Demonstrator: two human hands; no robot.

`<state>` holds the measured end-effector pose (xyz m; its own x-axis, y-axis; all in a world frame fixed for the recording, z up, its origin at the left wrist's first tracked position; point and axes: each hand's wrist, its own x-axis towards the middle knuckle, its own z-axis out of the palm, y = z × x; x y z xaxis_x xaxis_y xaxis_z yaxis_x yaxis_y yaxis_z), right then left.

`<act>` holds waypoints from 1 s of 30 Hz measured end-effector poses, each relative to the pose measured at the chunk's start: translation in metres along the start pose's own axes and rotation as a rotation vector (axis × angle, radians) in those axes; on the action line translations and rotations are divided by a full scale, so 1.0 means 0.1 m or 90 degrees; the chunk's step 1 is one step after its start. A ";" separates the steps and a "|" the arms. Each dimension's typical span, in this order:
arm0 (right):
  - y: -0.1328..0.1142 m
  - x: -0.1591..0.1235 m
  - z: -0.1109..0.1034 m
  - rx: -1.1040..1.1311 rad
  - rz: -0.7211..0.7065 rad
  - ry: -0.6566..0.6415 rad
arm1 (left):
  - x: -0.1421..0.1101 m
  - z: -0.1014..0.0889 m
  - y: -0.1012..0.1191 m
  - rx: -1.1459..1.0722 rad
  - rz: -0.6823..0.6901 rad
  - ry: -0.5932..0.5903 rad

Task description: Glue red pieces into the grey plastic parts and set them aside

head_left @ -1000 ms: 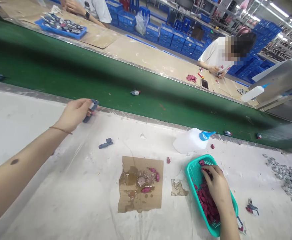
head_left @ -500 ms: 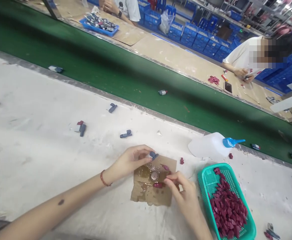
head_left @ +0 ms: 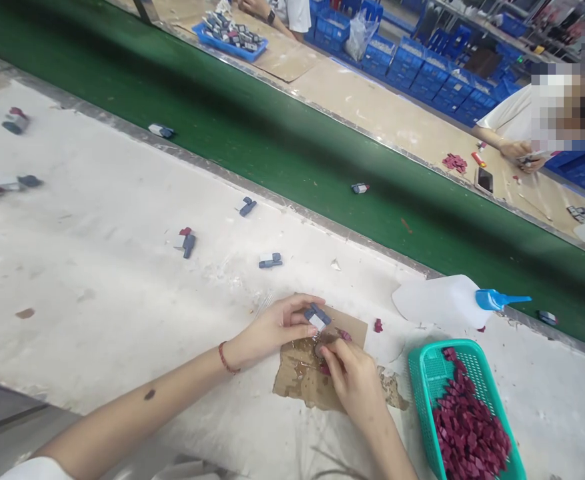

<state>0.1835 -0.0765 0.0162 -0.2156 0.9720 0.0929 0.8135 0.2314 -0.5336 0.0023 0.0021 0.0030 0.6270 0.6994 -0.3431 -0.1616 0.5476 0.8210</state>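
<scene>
Pinching, in the head view, with the thumb and fingers of the left hand (head_left: 292, 323): one grey-blue part (head_left: 317, 318) with a pale face, held up at the far edge of a wet cardboard sheet (head_left: 292, 383). With the right hand (head_left: 359, 377): thumb and forefinger drawn together, low over the cardboard, beside a small round cap (head_left: 317, 347); perhaps gripping a small piece, though too hidden to tell. Also on the cardboard: maroon pieces (head_left: 344, 335), near the right fingers.

To the right: green basket (head_left: 419, 387), heaped with maroon parts (head_left: 469, 427); white bottle (head_left: 439, 300) with blue nozzle (head_left: 492, 299), lying on its side beyond the basket. To the left, on the white table (head_left: 122, 280): more grey-blue parts (head_left: 271, 261), set apart.

For good handling, judged from the pose: steady the left grip, keep fingertips off the pale face, bring the right fingertips in lightly and squarely, and avoid dragging through the wet patch.
</scene>
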 end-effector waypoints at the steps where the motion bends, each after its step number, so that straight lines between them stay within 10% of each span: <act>1: -0.01 0.00 0.00 -0.001 -0.003 -0.006 | 0.00 0.00 0.00 -0.004 -0.005 -0.012; 9: -0.04 -0.01 0.03 0.148 0.076 0.015 | -0.01 0.02 -0.02 0.128 0.039 -0.040; 17: 0.02 -0.03 -0.11 0.523 0.357 0.153 | -0.10 0.06 -0.06 0.553 0.352 -0.025; 30: -0.09 0.04 -0.03 0.609 0.362 0.202 | -0.07 0.08 -0.18 0.697 0.425 -0.056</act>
<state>0.1767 -0.0748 0.0239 0.3067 0.9235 -0.2304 -0.0211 -0.2354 -0.9717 0.0072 -0.0165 -0.0060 0.7218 0.6355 0.2740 0.2190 -0.5853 0.7807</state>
